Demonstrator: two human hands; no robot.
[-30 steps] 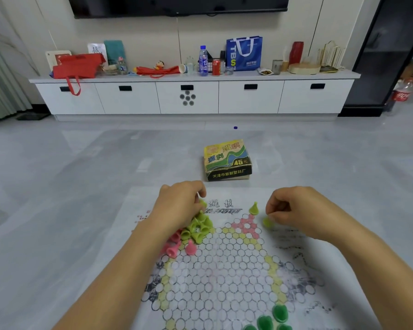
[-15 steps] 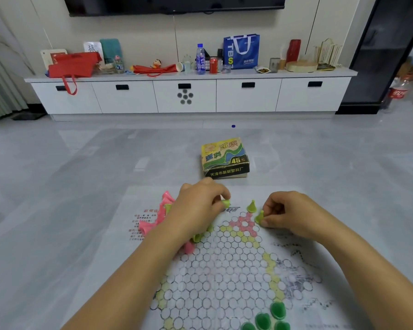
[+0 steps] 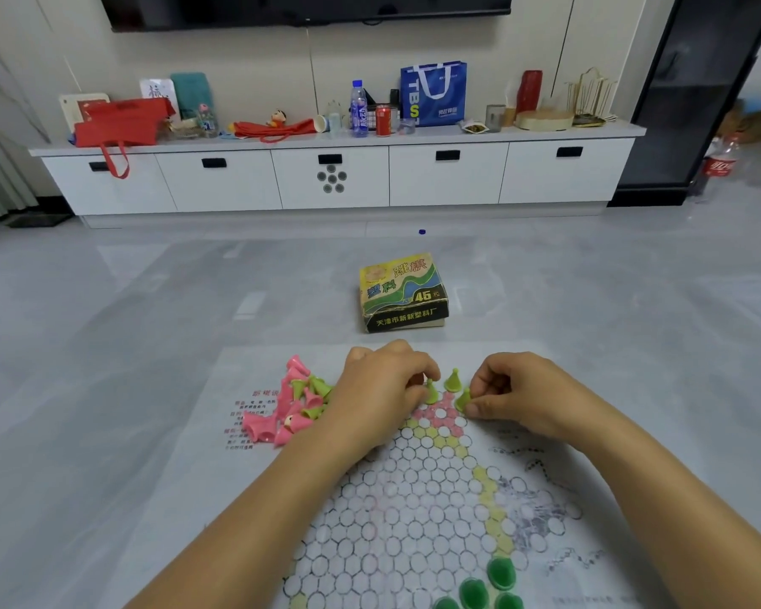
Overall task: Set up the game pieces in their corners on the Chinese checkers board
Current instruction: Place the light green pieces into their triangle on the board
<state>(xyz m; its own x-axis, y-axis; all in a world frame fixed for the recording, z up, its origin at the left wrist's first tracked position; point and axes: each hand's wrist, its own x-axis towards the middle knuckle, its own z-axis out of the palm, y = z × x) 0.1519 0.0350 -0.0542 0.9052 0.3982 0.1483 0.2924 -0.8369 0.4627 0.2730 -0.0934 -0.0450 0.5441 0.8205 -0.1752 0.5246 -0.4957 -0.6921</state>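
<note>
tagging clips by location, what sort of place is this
Most likely a home living room: a TV on the wall above a long, cluttered white cabinet, and the board laid out on a glossy tiled floor.

Grey floor (image 3: 150,345): paper board (image 3: 418,490), box (image 3: 403,294).

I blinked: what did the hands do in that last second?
The left hand carried a green cone from the loose pile to the far corner; the right hand brought a second cone there too. Tip cone, box and dark green pieces stayed put.
</note>
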